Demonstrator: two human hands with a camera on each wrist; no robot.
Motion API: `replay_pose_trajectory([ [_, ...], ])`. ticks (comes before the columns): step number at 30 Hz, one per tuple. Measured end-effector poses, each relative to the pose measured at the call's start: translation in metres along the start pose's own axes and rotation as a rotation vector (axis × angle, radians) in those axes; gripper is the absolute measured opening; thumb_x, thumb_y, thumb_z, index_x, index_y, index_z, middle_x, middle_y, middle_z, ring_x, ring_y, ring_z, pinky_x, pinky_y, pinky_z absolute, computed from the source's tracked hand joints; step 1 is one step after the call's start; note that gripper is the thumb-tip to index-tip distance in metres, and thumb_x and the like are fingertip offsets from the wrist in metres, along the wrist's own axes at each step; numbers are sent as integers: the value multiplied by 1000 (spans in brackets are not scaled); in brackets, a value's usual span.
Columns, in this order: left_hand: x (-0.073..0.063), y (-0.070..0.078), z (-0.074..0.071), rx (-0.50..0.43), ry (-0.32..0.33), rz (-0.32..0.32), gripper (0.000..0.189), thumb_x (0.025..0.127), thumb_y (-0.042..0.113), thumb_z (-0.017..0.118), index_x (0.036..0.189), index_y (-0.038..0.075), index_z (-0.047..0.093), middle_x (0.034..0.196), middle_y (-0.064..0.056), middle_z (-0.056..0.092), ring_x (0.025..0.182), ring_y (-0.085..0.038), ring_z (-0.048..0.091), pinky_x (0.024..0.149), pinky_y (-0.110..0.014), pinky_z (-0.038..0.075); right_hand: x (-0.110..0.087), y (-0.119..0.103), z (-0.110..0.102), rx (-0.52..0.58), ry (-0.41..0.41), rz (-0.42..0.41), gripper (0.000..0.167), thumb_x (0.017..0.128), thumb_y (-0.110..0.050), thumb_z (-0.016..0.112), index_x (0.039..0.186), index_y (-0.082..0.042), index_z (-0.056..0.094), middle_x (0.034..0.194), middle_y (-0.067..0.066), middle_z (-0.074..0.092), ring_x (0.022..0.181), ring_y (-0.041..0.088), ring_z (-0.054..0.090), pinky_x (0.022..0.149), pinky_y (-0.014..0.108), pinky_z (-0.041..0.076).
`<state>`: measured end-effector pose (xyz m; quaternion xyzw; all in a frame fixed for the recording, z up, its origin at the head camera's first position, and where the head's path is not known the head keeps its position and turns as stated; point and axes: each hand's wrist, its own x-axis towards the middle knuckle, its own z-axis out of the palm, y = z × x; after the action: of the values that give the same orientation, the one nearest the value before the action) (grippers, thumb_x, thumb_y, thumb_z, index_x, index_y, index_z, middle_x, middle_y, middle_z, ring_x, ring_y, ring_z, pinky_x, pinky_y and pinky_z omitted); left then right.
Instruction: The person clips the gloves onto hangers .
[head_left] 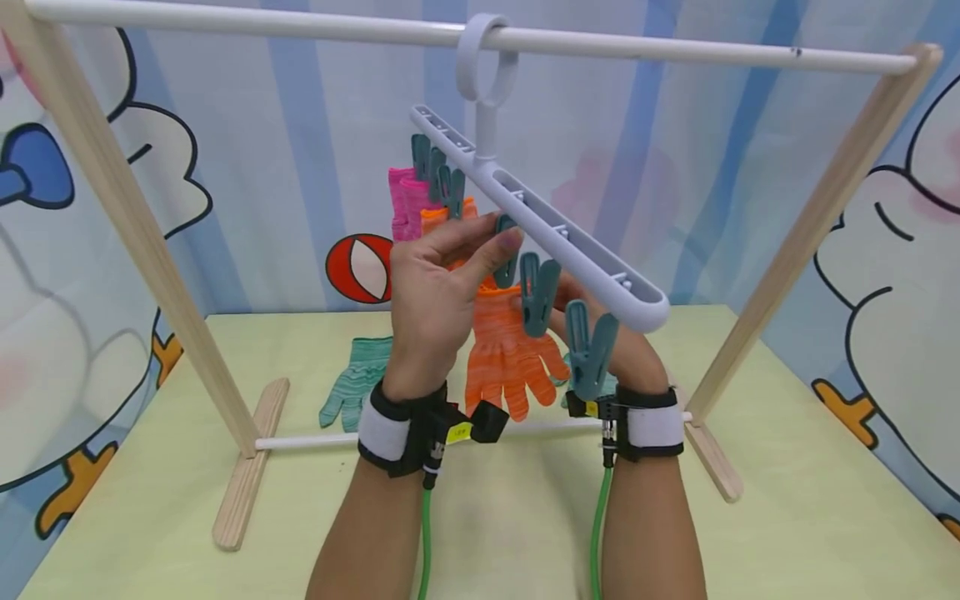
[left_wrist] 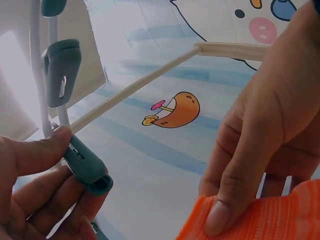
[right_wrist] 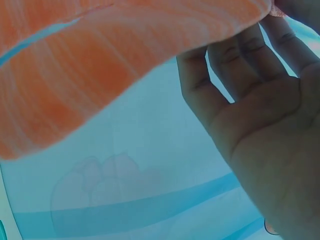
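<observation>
In the head view, my left hand (head_left: 431, 304) pinches a dark green clothespin (head_left: 507, 265) hanging from the grey clip hanger (head_left: 643, 310). My right hand (head_left: 633, 354) holds an orange striped knit glove (head_left: 501, 350) just below that clothespin, fingers downward. The left wrist view shows thumb and fingers on the clothespin (left_wrist: 86, 162), while the right hand (left_wrist: 260, 135) pinches the glove's cuff (left_wrist: 265, 217), apart from the clothespin. From the right wrist, the glove (right_wrist: 100, 95) spreads above the right palm (right_wrist: 270, 125).
Pink gloves (head_left: 408, 204) and another orange glove (head_left: 432, 219) hang from farther clothespins. Nearer hang two more clothespins, one here (head_left: 538, 296) and one at the end (head_left: 588, 354). A white rail (head_left: 697, 52) on wooden legs carries the hanger. A green glove (head_left: 352, 383) lies on the table.
</observation>
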<state>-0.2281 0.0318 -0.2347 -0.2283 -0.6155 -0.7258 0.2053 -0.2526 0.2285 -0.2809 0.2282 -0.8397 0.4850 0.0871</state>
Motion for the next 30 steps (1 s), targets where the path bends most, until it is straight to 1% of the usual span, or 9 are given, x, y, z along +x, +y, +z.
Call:
replay_pose_trajectory([
  [1, 0, 0, 0, -4, 0, 9, 31, 91, 13, 77, 121, 6, 75, 111, -14, 76, 101, -19, 68, 81, -37, 60, -1, 0, -1, 2, -1, -12, 22, 100, -29, 65, 108, -9, 68, 97, 10, 68, 82, 24, 55, 72, 35, 42],
  [4, -1, 0, 0, -17, -6, 35, 32, 91, 11, 76, 123, 6, 73, 113, -15, 75, 101, -19, 67, 79, -34, 60, -3, -2, -4, 49, -3, -93, 18, 101, -23, 65, 105, -6, 68, 92, 9, 68, 79, 24, 55, 71, 34, 42],
  [8, -1, 0, 1, -32, -9, 65, 33, 91, 9, 75, 124, 4, 71, 115, -16, 75, 105, -19, 67, 81, -31, 62, -4, -5, -6, 127, -2, -182, 13, 99, -19, 68, 99, -7, 68, 85, 3, 69, 77, 20, 59, 74, 30, 49],
  [11, -1, 1, 1, -34, -6, 71, 34, 91, 8, 75, 124, 3, 71, 115, -16, 75, 107, -19, 67, 83, -33, 63, -6, -7, -7, 140, 26, -190, 7, 97, -20, 71, 98, -13, 71, 87, -3, 73, 81, 15, 66, 80, 29, 54],
  [16, -2, 1, 2, -23, 0, 79, 34, 91, 8, 75, 124, 4, 71, 115, -16, 75, 107, -18, 67, 83, -33, 63, -11, -9, -6, 157, 85, -175, 3, 96, -19, 72, 98, -17, 71, 87, -4, 72, 80, 16, 64, 78, 31, 54],
  [20, -1, 0, 2, -16, 5, 91, 33, 91, 9, 75, 123, 4, 71, 112, -17, 76, 105, -18, 67, 81, -31, 62, -13, -13, -4, 155, 135, -171, 7, 95, -23, 74, 95, -19, 68, 85, -5, 69, 78, 17, 62, 75, 30, 53],
  [23, -1, 1, 2, -20, 7, 99, 33, 91, 8, 75, 123, 4, 72, 112, -17, 76, 106, -18, 67, 80, -31, 62, -13, -17, -2, 176, 144, -182, 7, 94, -23, 75, 95, -19, 69, 84, -4, 70, 78, 17, 64, 76, 30, 53],
  [28, -2, 2, 3, -24, 10, 109, 32, 90, 8, 75, 122, 2, 72, 112, -18, 76, 107, -17, 67, 81, -32, 63, -14, -21, 0, 202, 161, -189, 7, 96, -21, 72, 102, -18, 70, 81, -4, 66, 78, 16, 62, 75, 29, 50],
  [30, -2, 2, 3, -20, 8, 113, 31, 91, 8, 75, 121, 2, 73, 111, -18, 76, 106, -17, 67, 81, -32, 63, -15, -21, 0, 183, 188, -172, 8, 97, -21, 71, 104, -19, 68, 79, -5, 62, 76, 15, 58, 72, 28, 47],
])
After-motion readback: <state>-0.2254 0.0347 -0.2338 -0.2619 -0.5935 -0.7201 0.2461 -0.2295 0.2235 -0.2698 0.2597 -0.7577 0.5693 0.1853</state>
